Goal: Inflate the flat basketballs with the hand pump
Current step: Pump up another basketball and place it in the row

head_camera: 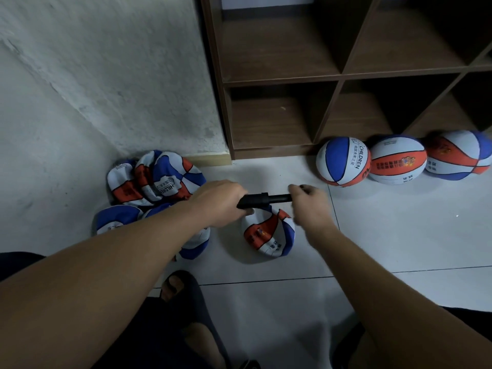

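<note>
Both arms stretched out low — my left hand [222, 202] wraps the black pump [263, 200], my right hand [310, 202] curls round its other end. Pump held level just above a flat basketball [269, 233] on the floor [399, 235].

My black hand pump [262, 200] lies level at mid-frame above one flat basketball [269, 233], crumpled on the floor. More flat ones [154, 179] heap at centre left. Three round, inflated balls [343, 165] line the right, below the shelf.
</note>
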`<action>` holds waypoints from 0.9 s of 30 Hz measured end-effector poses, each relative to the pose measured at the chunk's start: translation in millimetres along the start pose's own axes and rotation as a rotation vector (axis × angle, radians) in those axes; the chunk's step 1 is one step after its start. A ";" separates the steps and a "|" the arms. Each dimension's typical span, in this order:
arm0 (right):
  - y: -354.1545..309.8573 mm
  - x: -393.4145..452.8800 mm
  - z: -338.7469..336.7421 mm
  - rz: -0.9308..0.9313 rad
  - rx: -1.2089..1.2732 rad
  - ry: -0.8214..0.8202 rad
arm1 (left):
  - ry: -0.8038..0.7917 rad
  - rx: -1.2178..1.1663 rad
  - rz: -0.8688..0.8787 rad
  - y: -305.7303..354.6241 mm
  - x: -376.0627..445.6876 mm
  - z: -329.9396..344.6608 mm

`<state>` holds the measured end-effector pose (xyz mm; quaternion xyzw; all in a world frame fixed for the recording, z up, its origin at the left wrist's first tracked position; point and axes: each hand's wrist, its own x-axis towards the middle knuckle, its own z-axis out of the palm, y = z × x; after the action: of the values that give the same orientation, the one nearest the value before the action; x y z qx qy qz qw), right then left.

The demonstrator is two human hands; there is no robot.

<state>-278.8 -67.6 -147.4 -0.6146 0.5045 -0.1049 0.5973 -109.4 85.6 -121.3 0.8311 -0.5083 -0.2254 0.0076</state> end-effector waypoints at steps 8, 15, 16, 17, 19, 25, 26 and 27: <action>2.9 12.4 -24.5 -0.022 0.101 0.163 | 0.005 -0.035 -0.044 -8.8 -6.9 -0.8; 2.6 -8.9 13.5 -0.072 -0.029 0.109 | -0.001 0.008 0.002 9.0 -4.5 0.3; 2.7 -11.9 17.0 -0.076 -0.036 0.089 | -0.003 0.017 0.007 11.1 -3.8 1.0; 3.4 -14.4 20.6 -0.081 -0.040 0.070 | -0.008 0.027 0.012 13.0 -3.4 0.8; 5.4 -18.5 27.3 -0.085 -0.042 0.036 | -0.018 0.055 0.028 16.7 -2.1 -0.7; 2.8 -20.6 32.9 -0.065 -0.040 0.005 | -0.027 0.071 0.046 22.8 1.9 -5.7; 1.8 -18.1 31.1 -0.071 -0.034 -0.005 | -0.029 0.052 0.040 22.5 2.8 -5.6; 0.9 -15.9 29.1 -0.082 -0.032 -0.018 | -0.029 0.033 0.038 22.3 3.3 -5.6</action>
<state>-265.3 -37.3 -148.3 -0.6450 0.4751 -0.1159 0.5872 -124.8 70.8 -112.1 0.8179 -0.5278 -0.2288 -0.0092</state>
